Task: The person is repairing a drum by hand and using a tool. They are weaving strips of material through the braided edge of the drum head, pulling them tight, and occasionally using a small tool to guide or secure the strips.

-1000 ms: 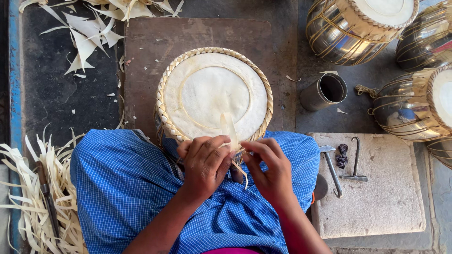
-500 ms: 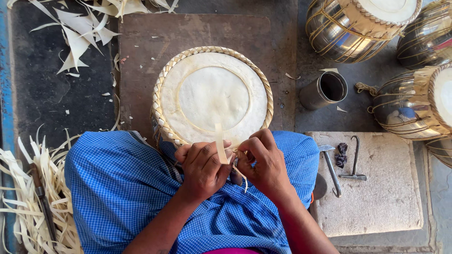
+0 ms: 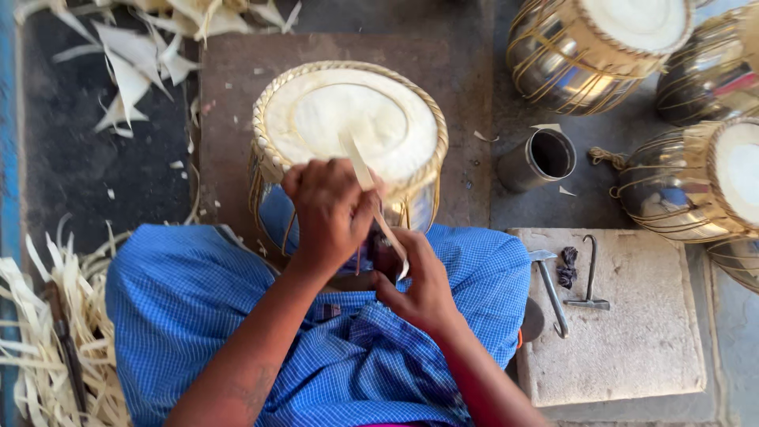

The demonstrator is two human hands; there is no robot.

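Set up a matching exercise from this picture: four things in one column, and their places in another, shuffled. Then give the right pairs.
Things:
1. drum
2. metal cup
3. hook tool
4. pale strips

Places:
A. on the stone slab
B. heaped on the floor at the person's left
C. in front of the person's lap, under the left hand
D. on the floor just right of the drum

Pairs: 1-C, 2-D, 3-A, 4-B
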